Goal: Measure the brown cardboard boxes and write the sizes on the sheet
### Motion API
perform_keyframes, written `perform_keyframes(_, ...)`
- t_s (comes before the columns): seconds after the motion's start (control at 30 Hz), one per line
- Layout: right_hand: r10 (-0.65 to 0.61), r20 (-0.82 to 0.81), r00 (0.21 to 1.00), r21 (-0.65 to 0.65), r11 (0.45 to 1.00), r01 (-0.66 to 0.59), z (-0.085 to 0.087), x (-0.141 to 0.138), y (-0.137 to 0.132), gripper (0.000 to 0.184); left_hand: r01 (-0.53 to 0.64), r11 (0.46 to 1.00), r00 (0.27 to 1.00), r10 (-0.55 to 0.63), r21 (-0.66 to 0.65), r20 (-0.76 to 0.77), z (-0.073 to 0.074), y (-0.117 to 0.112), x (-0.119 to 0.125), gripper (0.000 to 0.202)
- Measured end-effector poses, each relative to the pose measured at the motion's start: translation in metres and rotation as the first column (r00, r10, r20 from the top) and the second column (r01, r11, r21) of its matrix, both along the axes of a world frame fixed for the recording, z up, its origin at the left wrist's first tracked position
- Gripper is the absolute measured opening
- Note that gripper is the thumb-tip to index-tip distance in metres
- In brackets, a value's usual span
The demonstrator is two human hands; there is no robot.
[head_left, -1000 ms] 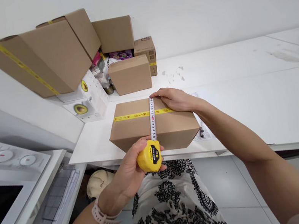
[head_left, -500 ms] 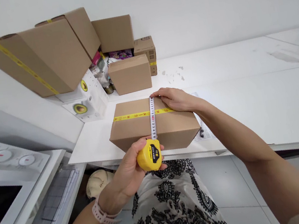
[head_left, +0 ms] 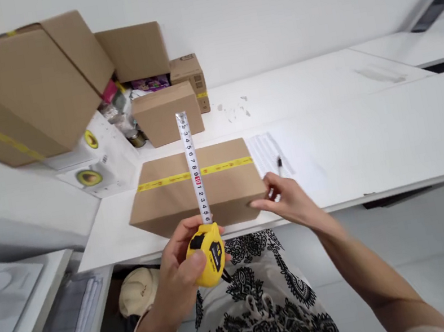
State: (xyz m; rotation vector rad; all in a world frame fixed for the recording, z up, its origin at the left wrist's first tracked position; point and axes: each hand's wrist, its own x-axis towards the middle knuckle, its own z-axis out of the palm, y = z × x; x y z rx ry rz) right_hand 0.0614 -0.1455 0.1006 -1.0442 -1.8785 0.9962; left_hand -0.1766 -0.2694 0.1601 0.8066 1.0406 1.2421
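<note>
My left hand (head_left: 183,264) is closed around a yellow tape measure (head_left: 210,257), thumb on its case. A length of white blade (head_left: 193,165) sticks straight out from it over the cardboard box (head_left: 225,185), its free end beyond the box's far edge. The box lies on the white table, closed with a strip of yellow printed tape across the top. At its front right corner is my right hand (head_left: 290,199), thumb against the front face and bent fingers at the side, pinching the corner.
A printed sheet (head_left: 269,152) with a black-capped pen (head_left: 279,164) lies right of the box on the white table (head_left: 351,143). Stacked cardboard boxes (head_left: 20,93), white avocado-print boxes (head_left: 104,158) and a smaller carton (head_left: 168,115) stand at the left and back. A microwave (head_left: 4,296) is at lower left.
My right hand has left the blade's tip at the box's far edge and moved to the front right corner. The blade's end is now free, pointing past the box. The view has shifted right.
</note>
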Motion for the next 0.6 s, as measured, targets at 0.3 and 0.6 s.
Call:
perform_keyframes(0.3,-0.122,-0.131,0.984,0.08,0.988,0.133,-0.017,-0.068,0.051,0.025,-0.054,0.993,0.996,0.047,-0.104,-0.072,-0.021,0.01,0.024,0.046)
perform_keyframes(0.6,-0.369,-0.187,0.91,-0.055,0.929,0.366,-0.033,0.043,0.046,0.047,0.267,0.955,0.949,-0.284,-0.133,-0.139,-0.056,0.077,0.054,0.04)
